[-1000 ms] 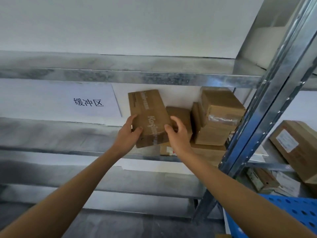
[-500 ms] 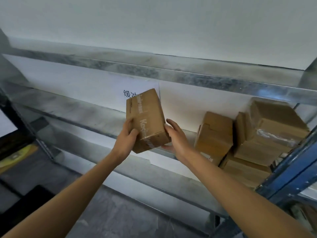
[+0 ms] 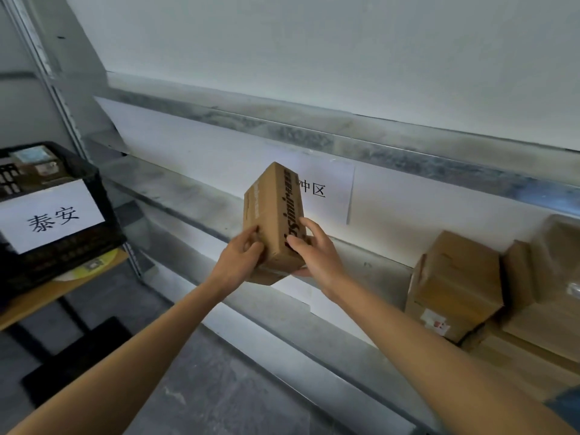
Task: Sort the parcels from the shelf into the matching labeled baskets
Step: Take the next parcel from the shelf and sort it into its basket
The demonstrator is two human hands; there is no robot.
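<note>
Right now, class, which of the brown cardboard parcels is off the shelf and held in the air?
The printed parcel with bold black lettering, gripped between the left hand and right hand. The other parcels rest stacked on the shelf at right.

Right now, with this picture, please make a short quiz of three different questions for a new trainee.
1. True or false: both the left hand and the right hand hold the brown cardboard parcel with black lettering.
2. The black plastic basket with a white paper label is: A) left of the parcel, B) right of it.
3. Fill in: the other brown cardboard boxes sit on the metal ____.

Key: 1 true; 2 A; 3 shelf.
</note>
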